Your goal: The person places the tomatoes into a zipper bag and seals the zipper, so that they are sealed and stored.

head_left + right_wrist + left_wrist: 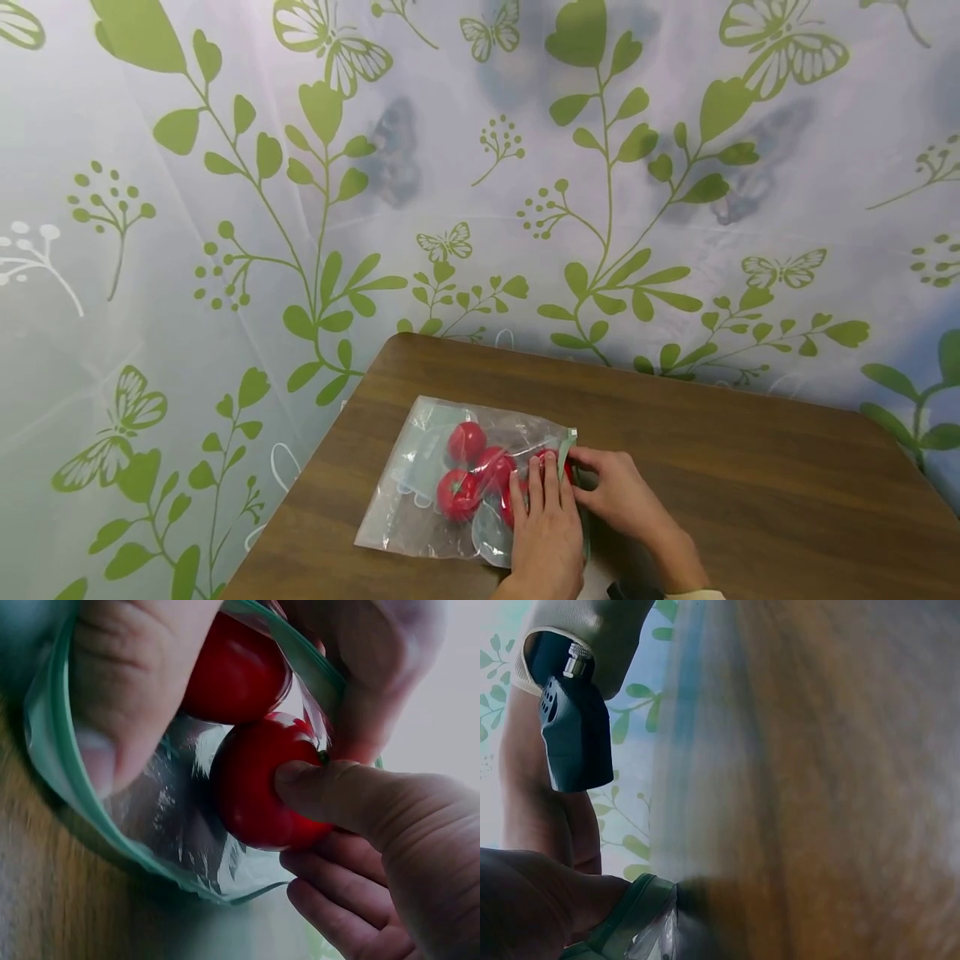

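A clear zip bag [405, 521] lies on the table, its green-edged mouth [49, 712] facing right. Several red tomatoes [459, 495] are inside. My left hand [551, 533] lies over the mouth end, fingers on top. In the right wrist view, its thumb presses on a tomato [259, 791] inside the mouth, with the fingers on the other side. My right hand [630, 496] grips the mouth's far end; its thumb [127, 697] overlaps the rim beside a second tomato [236, 671]. Its fingertips are partly hidden.
The bag rests on a brown wooden table [750, 483] with rounded corners. A curtain [480, 183] with green leaves and butterflies hangs behind and to the left. A dark wrist device [577, 742] is on the right arm, beside a pale sleeve [607, 637].
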A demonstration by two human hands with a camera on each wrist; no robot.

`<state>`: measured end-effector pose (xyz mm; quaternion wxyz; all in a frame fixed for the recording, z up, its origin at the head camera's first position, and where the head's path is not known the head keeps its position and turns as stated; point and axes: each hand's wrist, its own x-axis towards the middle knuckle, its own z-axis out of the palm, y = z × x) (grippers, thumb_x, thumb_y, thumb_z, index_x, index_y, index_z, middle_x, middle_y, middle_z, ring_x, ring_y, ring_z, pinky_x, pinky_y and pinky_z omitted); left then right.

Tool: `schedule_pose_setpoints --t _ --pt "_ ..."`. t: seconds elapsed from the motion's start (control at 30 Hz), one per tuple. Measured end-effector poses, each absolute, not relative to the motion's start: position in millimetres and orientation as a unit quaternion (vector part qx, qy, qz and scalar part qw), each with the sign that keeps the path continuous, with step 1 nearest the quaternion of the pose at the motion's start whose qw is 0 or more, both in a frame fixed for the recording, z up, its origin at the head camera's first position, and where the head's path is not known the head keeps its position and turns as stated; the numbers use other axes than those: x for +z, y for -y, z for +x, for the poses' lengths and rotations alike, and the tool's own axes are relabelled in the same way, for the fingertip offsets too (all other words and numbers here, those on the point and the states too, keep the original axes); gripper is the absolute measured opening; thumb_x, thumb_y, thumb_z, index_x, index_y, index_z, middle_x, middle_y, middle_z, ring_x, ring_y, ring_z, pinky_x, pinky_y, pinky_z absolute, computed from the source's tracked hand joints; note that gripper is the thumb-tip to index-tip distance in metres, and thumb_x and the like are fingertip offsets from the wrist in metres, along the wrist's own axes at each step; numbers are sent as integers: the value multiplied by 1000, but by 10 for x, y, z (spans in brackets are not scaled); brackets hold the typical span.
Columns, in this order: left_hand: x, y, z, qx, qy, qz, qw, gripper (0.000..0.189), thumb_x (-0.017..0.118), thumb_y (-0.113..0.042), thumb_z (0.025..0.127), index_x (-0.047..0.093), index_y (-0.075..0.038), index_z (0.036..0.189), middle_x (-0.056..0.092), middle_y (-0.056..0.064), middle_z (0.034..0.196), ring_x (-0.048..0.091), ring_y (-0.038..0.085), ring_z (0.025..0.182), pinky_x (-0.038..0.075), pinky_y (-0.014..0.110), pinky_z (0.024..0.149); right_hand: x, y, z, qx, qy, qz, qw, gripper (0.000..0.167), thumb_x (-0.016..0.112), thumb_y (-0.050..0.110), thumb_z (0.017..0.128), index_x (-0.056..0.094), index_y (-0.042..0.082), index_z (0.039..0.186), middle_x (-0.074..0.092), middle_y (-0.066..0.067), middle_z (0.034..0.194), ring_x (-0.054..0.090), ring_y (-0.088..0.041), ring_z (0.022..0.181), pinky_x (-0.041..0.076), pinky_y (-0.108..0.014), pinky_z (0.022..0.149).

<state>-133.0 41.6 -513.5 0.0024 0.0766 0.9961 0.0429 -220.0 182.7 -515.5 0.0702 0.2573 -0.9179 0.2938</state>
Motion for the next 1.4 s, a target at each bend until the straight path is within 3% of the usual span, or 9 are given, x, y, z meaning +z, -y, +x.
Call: schedule_pose_setpoints --t 0.13,0.47,0.8,1.07,1.2,1.4 --pt "-5151 -419 -1317 38 -997 74 6 112 97 -45 76 42 -15 169 25 6 183 23 33 170 20 65 134 -5174 -1774 -2200 300 912 270 69 36 95 14 84 83 15 118 84 1 113 81 -22 105 66 -47 93" --pt "-5140 -407 -1305 32 -996 78 -30 109 96 -42 76 45 -13 167 29 8 181 27 34 169 23 64 134 -5236 -1654 -2219 331 908 245 84 34 94 10 83 84 18 114 85 -1 113 82 -24 109 65 -48 96" --pt "-5148 -404 -1278 4 -994 83 -71 109 97 -46 74 48 -12 165 34 10 179 33 33 166 27 64 132 -5317 -1588 -2216 355 906 208 96 29 92 7 81 84 24 103 85 2 105 81 -17 98 66 -44 92" --pt "-5122 -418 -1283 28 -995 87 -29 113 98 -46 72 46 -13 167 30 9 181 27 33 169 24 65 133 -5212 -1784 -2229 342 905 241 71 40 93 8 85 82 8 124 84 -6 115 82 -27 108 65 -50 95" --pt "-5122 -415 -1280 20 -995 89 -32 110 98 -48 72 49 -15 165 32 9 180 28 34 168 24 65 133 -5139 -1880 -2236 360 901 234 54 37 90 12 90 80 5 126 84 -8 118 82 -28 108 65 -48 94" --pt "-5080 -386 -1306 41 -994 103 -6 95 82 -62 88 47 -21 167 32 7 180 27 35 168 22 66 133 -5038 -2030 -2219 365 909 202 19 37 86 27 97 80 10 129 81 -9 128 79 -31 116 63 -52 98"
